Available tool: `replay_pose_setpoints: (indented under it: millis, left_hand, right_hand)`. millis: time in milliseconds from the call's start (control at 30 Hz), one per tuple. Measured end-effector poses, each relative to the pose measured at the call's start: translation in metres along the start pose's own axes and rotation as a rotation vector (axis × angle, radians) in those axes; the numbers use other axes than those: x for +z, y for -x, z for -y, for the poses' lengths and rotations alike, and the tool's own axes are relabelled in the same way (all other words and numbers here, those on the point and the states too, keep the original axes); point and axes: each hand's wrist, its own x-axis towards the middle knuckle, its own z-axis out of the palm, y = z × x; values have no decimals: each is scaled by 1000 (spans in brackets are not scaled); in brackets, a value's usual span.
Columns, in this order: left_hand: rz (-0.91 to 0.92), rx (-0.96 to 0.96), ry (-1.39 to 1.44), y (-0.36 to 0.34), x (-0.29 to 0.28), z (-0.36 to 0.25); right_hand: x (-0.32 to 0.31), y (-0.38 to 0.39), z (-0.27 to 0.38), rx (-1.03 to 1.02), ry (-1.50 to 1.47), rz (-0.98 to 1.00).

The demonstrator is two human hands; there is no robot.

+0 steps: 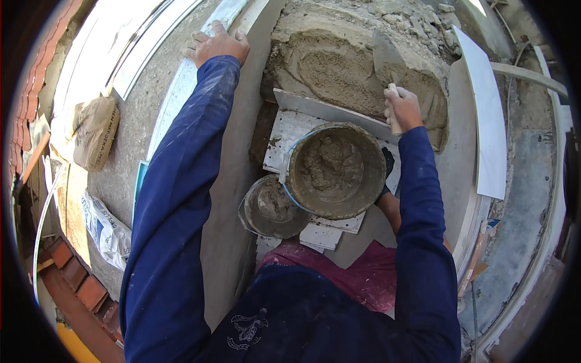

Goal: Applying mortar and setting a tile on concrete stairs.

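Note:
My right hand is closed round the handle of a trowel. Its mortar-coated blade points away from me, over a bed of wet grey mortar spread on the step ahead. My left hand rests with fingers spread on the top edge of a pale ledge at the left. Between my arms stands a large bucket with wet mortar inside. Beside it, nearer and to the left, sits a smaller bucket with some mortar in the bottom.
An upright board edges the mortar bed on my side. White tiles lie beneath the buckets. A white panel leans at the right. At the left are a brown paper sack, a white plastic bag and stacked red bricks. Rubble lies at the far side.

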Motion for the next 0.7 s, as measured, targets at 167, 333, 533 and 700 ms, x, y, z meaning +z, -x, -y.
replay_pose_setpoints:
  millis: [167,333,533,700]
  left_hand:
    - [-8,8,28,-1,-3,13]
    - [31,18,57,8,-9,8]
    - [42,49,23,7,-12,20]
    - [30,88,62,8,-8,1]
  right_hand:
    - [-41,94,22,39,598,392]
    - [24,111,-61,-384,1516,225]
    - [52,120,-111,-381,1434,460]
    - [74,131,-176,-118,1188,321]
